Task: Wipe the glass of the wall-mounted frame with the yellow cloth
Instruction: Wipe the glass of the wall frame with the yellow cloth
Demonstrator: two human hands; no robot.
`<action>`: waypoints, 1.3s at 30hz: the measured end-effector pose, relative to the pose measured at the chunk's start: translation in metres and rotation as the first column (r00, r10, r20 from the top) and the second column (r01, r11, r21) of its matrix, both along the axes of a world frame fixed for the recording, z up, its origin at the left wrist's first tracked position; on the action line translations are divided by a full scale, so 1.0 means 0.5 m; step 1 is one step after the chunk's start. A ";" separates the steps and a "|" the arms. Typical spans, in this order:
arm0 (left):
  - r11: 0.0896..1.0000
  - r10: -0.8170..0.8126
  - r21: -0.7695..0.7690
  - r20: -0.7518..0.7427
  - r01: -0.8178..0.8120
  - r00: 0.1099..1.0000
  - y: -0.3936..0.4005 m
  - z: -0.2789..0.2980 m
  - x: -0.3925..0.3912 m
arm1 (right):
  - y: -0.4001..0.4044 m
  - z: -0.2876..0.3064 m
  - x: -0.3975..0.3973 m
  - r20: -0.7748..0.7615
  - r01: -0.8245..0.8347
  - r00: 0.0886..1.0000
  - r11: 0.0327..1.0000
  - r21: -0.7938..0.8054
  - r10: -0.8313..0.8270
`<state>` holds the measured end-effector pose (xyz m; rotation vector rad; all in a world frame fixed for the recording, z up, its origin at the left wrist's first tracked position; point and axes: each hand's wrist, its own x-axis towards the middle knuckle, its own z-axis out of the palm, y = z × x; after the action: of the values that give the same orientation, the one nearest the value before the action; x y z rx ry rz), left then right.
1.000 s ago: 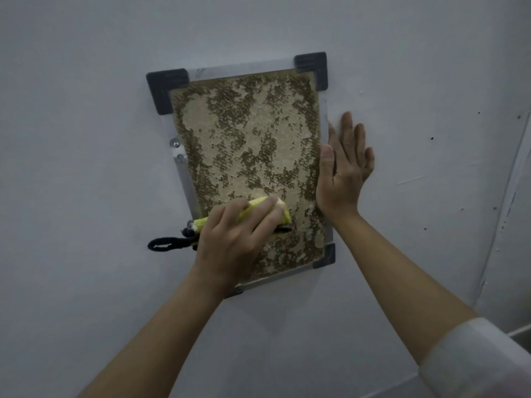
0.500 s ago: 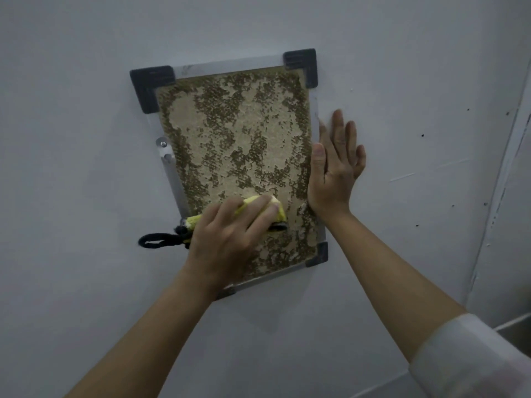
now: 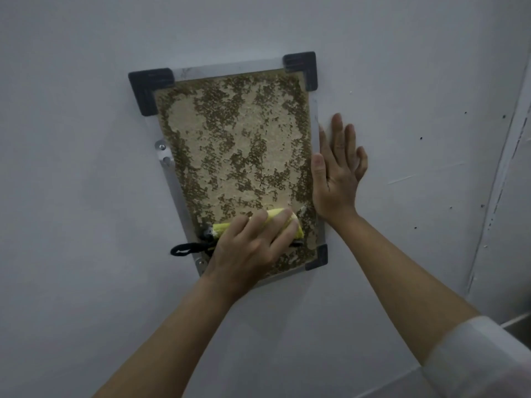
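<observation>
A wall-mounted frame [image 3: 169, 182] with a metal rim and dark corner caps hangs on the white wall; its glass [image 3: 238, 145] covers a mottled gold and brown sheet. My left hand [image 3: 253, 248] presses a folded yellow cloth [image 3: 275, 222] against the lower part of the glass. A black loop [image 3: 186, 249] trails from the cloth to the left. My right hand [image 3: 337, 170] lies flat on the wall, fingers spread, thumb against the frame's right edge.
The white wall [image 3: 86, 139] surrounds the frame on all sides. A vertical seam or door edge [image 3: 500, 168] runs down the far right. Small dark specks dot the wall to the right of my right hand.
My left hand and the yellow cloth have slid slightly to the right along the lower glass. My right hand stays flat beside the frame. The view has shifted a little.
</observation>
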<state>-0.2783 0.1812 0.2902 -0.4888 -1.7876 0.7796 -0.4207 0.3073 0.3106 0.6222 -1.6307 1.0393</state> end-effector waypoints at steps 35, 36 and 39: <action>0.986 -0.042 0.155 -0.086 0.055 0.995 0.064 0.029 -0.044 | 0.011 -0.010 -0.027 -0.108 0.114 0.989 0.989 0.089 -0.105; 0.992 -0.050 0.115 -0.064 0.057 0.997 0.067 0.026 -0.045 | 0.011 -0.010 -0.028 -0.111 0.117 0.988 0.989 0.085 -0.107; 0.999 -0.041 -0.003 0.028 0.041 0.999 0.064 0.010 -0.037 | 0.012 -0.013 -0.029 -0.101 0.095 0.991 0.992 0.084 -0.087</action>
<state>-0.2967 0.2130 0.2952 -0.5394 -1.7967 0.7504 -0.4351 0.3132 0.3039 0.6412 -1.6112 0.8612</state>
